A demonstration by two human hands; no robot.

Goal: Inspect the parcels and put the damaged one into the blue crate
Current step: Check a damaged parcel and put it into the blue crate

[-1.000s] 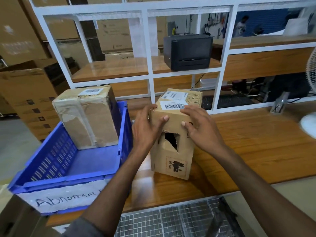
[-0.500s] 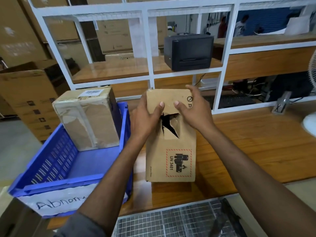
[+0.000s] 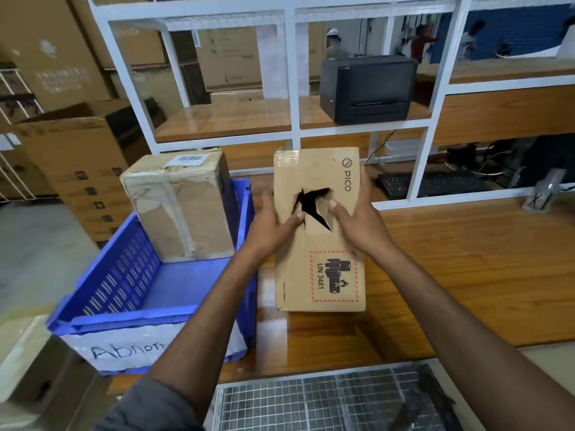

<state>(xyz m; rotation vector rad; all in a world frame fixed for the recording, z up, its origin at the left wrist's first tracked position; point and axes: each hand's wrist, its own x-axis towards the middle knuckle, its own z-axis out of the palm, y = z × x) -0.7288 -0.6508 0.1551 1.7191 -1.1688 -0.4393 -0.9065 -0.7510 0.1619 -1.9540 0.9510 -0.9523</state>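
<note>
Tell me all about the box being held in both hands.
The parcel is a brown cardboard box, gripped at its sides by the left hand and right hand, thumbs beside a jagged hole torn in its face. Printed on it: a PICO logo and a red-hatched UN 3481 label. It is held beside the blue crate.

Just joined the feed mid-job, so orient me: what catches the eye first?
A jagged black hole gapes in the face of the cardboard parcel, gripped between the left hand and right hand at centre. Left of it, a blue crate with a handwritten label holds a taped, worn parcel at its far end.
</note>
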